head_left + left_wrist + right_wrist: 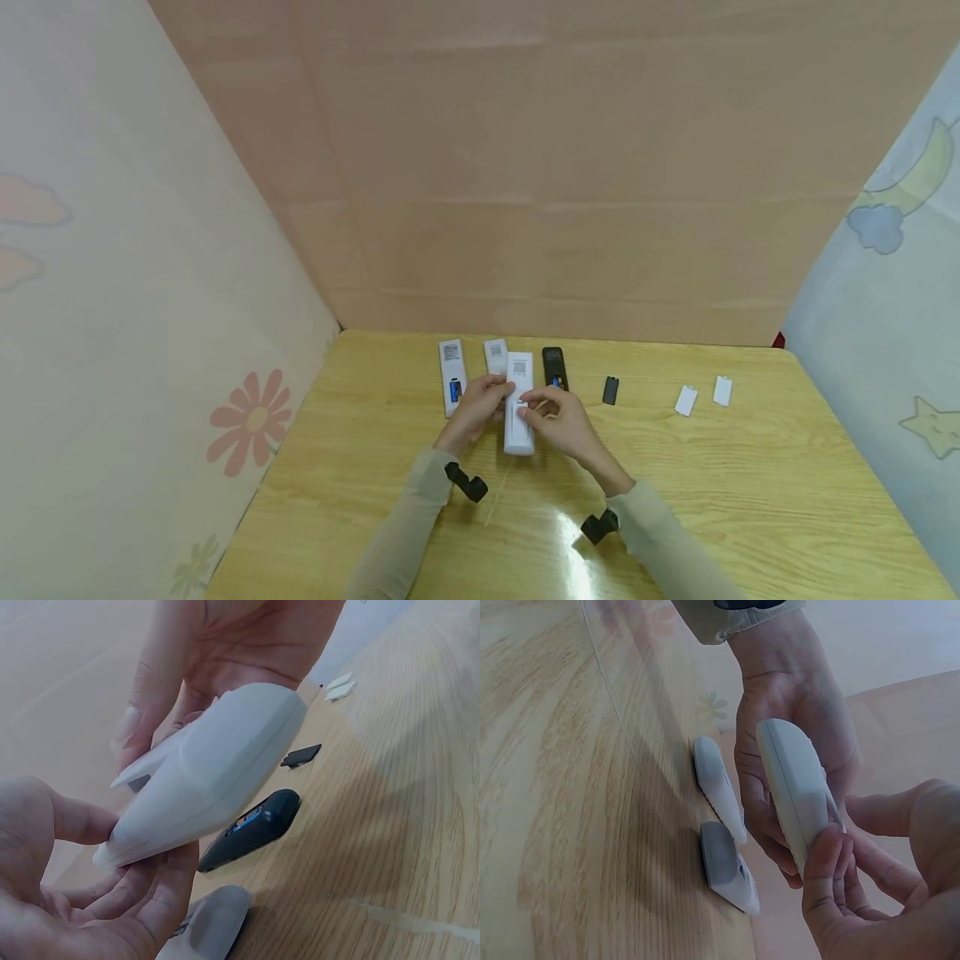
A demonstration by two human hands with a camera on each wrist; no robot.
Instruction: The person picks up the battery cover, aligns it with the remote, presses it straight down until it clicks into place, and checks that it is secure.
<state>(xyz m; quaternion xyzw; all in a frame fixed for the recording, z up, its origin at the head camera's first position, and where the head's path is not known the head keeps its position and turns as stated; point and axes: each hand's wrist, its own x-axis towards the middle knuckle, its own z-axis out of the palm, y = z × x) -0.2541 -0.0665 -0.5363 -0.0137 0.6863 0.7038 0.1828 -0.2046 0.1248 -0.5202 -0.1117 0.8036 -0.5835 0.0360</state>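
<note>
My left hand [476,408] grips a white remote control [519,439] around its sides, back face up, above the table. With thumb and fingers, my right hand [564,425] pinches its white battery cover [152,760], which is tilted up at one end, away from the body. The gap under the cover shows in the left wrist view; the inside of the compartment is hidden. Behind the hands lie a white remote [452,358] with a blue battery in its open compartment, another white remote [495,352], partly hidden, and a black remote [553,358] with batteries visible.
On the wooden table [750,500] to the right lie a black battery cover [611,390] and two white battery covers, one nearer [686,401] and another white cover [722,390] beyond it. A beige wall [525,167] stands behind the table.
</note>
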